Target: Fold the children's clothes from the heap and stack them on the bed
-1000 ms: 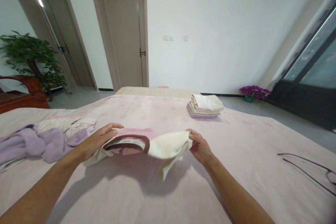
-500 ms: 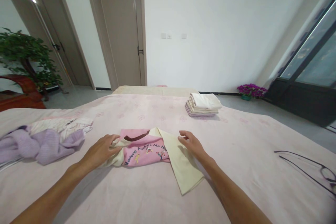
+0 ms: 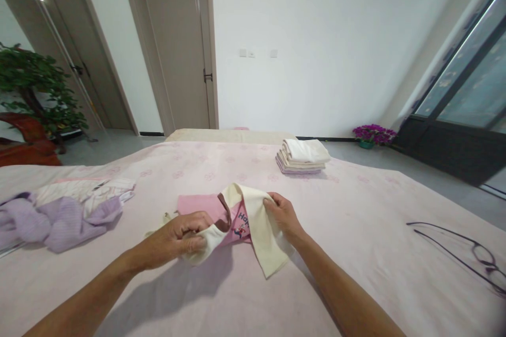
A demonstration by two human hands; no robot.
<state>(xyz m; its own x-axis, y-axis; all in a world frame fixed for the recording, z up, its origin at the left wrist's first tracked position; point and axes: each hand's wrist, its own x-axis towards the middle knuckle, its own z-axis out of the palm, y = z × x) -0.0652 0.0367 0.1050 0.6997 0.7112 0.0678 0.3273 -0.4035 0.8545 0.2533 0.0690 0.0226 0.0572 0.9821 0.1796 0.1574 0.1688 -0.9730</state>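
Observation:
A small pink shirt point(image 3: 197, 203) with cream sleeves, a brown neckband and printed lettering lies partly lifted on the bed. My left hand point(image 3: 177, 239) is closed on its cream left shoulder and sleeve, pulling that side up and across so the neckband bends. My right hand point(image 3: 282, 216) pinches the upper edge of the other cream sleeve, which hangs down toward me with its cuff end near the sheet. Part of the print is hidden by the raised cloth.
A stack of folded clothes point(image 3: 302, 157) stands farther back, right of the middle. Rumpled purple and white clothes point(image 3: 67, 216) lie at the left. Eyeglasses point(image 3: 480, 253) rest at the right on the pink sheet point(image 3: 356, 253).
Both hands, open at the shirt's sides before, have closed on it. The left has moved right, lifting the shoulder and covering part of the print; the right has gripped the sleeve.

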